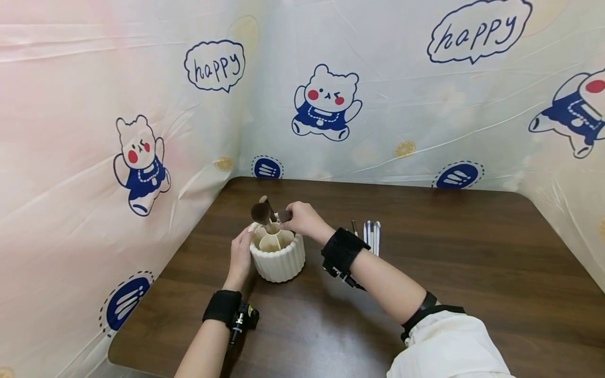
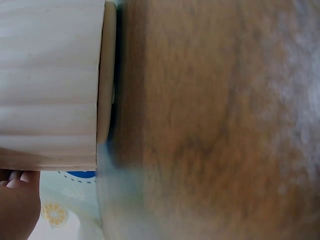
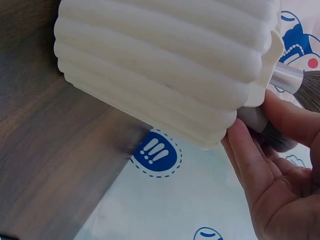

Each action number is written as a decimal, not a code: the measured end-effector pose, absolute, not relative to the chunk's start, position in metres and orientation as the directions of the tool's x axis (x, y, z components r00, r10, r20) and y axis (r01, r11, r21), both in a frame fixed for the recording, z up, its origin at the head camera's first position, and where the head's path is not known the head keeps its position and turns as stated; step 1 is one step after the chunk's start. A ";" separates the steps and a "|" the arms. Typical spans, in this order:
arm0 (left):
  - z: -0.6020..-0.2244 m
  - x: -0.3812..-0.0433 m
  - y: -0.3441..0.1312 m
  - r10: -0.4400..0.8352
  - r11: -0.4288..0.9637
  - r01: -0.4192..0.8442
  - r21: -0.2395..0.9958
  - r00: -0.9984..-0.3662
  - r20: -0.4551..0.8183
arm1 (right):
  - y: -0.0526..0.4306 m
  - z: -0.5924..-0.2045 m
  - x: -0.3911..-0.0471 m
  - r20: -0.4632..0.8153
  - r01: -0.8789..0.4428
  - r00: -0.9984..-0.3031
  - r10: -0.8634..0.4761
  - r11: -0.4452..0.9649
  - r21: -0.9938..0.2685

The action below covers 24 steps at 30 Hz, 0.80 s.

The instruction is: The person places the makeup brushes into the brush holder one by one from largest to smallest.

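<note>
A white ribbed brush holder (image 1: 279, 265) with inner dividers stands upright on the table, its ribbed wall (image 2: 50, 85) filling the left side of the left wrist view. My left hand (image 1: 241, 254) grips it at its left side, fingers up by the rim. Over the far right rim, my right hand (image 1: 306, 218) pinches a makeup brush (image 3: 277, 139) with dark bristles, close under its head; the lower handle is hidden inside the holder. Beside it, a fluffy brown makeup brush (image 1: 260, 213) leans out of the holder, and another brush head (image 1: 263, 199) shows just behind.
Several slim white sticks (image 1: 372, 239) and a thin dark one (image 1: 354, 227) lie on the brown wooden table (image 1: 449, 252), partly behind my right wrist strap (image 1: 344, 251). A printed curtain (image 1: 378, 115) hangs along the table's back and left edges.
</note>
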<state>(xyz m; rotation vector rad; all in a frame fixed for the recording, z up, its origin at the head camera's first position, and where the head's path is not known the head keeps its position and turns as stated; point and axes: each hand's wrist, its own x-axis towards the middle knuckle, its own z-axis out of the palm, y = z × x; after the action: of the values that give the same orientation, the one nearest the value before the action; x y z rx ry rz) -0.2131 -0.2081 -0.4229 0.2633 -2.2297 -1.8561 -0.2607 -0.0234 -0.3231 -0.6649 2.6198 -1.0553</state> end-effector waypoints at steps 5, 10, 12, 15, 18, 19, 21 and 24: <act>-0.420 -0.209 -0.208 -0.288 0.183 0.008 0.983 -0.956 0.062 | -0.023 -0.320 -0.260 -0.070 -0.333 -0.855 -0.514 0.646 -0.687; -0.420 -0.208 -0.209 -0.286 0.172 0.013 0.985 -0.956 0.063 | -0.022 -0.319 -0.257 -0.093 -0.313 -0.848 -0.521 0.636 -0.705; -0.421 -0.208 -0.209 -0.287 0.175 0.014 0.985 -0.956 0.064 | -0.021 -0.320 -0.255 -0.098 -0.307 -0.846 -0.525 0.629 -0.714; -0.422 -0.209 -0.209 -0.291 0.180 0.009 0.984 -0.955 0.062 | -0.019 -0.321 -0.251 -0.108 -0.289 -0.843 -0.527 0.614 -0.735; -0.423 -0.210 -0.208 -0.288 0.186 0.015 0.982 -0.955 0.069 | -0.015 -0.323 -0.250 -0.097 -0.284 -0.850 -0.518 0.606 -0.743; -0.423 -0.211 -0.208 -0.285 0.187 0.017 0.982 -0.956 0.070 | -0.014 -0.323 -0.250 -0.094 -0.284 -0.852 -0.514 0.605 -0.744; -0.424 -0.213 -0.208 -0.284 0.193 0.017 0.981 -0.956 0.072 | -0.012 -0.323 -0.250 -0.083 -0.286 -0.856 -0.509 0.604 -0.744; -0.423 -0.213 -0.207 -0.292 0.203 0.018 0.979 -0.953 0.078 | -0.009 -0.322 -0.249 -0.079 -0.297 -0.853 -0.515 0.605 -0.739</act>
<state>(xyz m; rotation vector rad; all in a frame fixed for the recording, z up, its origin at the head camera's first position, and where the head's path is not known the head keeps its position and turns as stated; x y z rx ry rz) -0.2132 -0.2073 -0.4234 0.2603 -2.2325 -1.8214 -0.2492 -0.0088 -0.3219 -0.6623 2.5496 -1.0978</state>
